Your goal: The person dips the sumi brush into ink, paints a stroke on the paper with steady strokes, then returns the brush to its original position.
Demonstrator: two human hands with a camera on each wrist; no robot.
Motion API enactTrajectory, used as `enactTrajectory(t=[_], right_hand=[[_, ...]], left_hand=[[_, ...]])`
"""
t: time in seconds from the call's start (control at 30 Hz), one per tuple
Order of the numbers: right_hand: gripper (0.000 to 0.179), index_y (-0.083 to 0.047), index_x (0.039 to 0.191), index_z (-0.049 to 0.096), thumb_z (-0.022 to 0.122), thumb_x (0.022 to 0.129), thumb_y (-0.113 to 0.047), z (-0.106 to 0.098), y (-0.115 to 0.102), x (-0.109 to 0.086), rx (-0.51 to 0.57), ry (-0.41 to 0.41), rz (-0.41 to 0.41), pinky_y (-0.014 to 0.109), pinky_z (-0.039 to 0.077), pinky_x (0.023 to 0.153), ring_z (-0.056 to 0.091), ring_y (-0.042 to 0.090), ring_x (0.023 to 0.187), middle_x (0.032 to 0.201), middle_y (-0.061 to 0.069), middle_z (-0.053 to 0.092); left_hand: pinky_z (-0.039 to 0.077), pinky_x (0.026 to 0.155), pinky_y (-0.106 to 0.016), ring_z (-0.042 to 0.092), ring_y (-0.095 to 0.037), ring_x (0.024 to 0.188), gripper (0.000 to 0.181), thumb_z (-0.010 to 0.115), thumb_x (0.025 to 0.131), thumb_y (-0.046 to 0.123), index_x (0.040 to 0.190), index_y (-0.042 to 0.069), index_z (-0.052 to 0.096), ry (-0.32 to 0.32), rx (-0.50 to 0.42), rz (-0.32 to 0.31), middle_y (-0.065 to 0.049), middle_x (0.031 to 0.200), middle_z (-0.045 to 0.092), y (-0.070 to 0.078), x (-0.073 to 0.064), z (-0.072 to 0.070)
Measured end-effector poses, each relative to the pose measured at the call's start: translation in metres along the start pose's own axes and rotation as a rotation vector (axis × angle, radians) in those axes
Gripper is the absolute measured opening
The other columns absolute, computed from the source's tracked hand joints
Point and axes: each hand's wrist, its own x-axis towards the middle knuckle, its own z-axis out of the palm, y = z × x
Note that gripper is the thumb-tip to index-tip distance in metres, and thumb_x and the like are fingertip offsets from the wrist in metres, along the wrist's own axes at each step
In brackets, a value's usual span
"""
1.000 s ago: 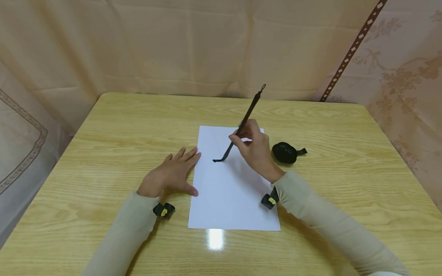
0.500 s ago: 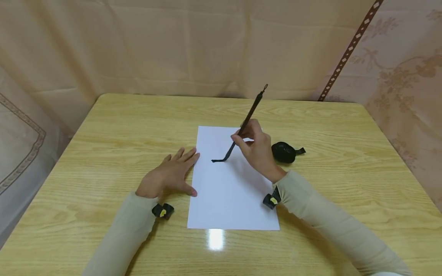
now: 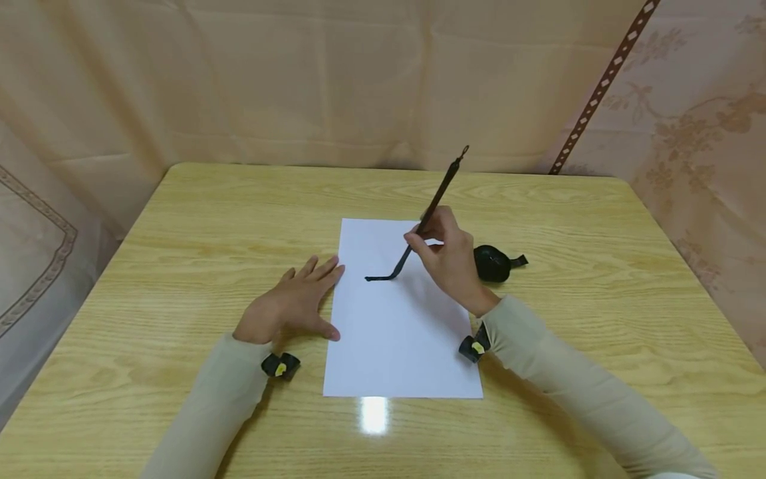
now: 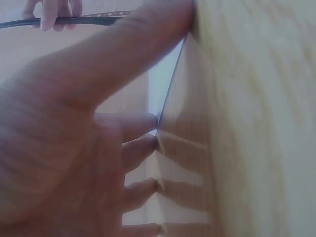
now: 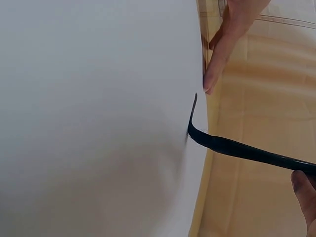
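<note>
A sheet of white paper [image 3: 389,339] lies on the wooden table. My right hand [image 3: 451,263] pinches a dark writing brush [image 3: 439,193] by its handle, which slants up to a small loop at the end. In the right wrist view the bristles of the brush [image 5: 200,137] bend against the paper. A short black stroke [image 3: 378,279] runs leftward from the tip. My left hand [image 3: 293,306] lies flat with fingers spread, thumb and fingertips at the paper's left edge. The left wrist view shows its thumb [image 4: 113,54] and fingertips resting on the tabletop.
A shiny black rounded object [image 3: 493,264] with a short tab sits right of the paper, just beyond my right hand. The wooden table [image 3: 149,266] ends at a hanging beige curtain [image 3: 269,86] behind. Light reflects on the tabletop below the paper.
My right hand has drawn the brush a little to the right, and the black stroke behind its tip has grown longer. The left hand stays in place at the paper's edge.
</note>
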Motion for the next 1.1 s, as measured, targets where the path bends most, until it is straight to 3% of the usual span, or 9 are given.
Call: enactTrajectory(t=[1.1], right_hand=[[0.031,0.005,0.103,0.048,0.070,0.085,-0.006,-0.018,0.003,-0.005,-0.026,0.019,0.048,0.006,0.048,0.063,0.070,0.028,0.078,0.090,0.016,0.069]], left_hand=[[0.005,0.112,-0.067,-0.005,-0.039,0.147,0.113,0.079,0.072,0.049,0.154,0.011,0.011,0.009,-0.007,0.012,-0.008,0.162,0.000,0.001,-0.002,-0.001]])
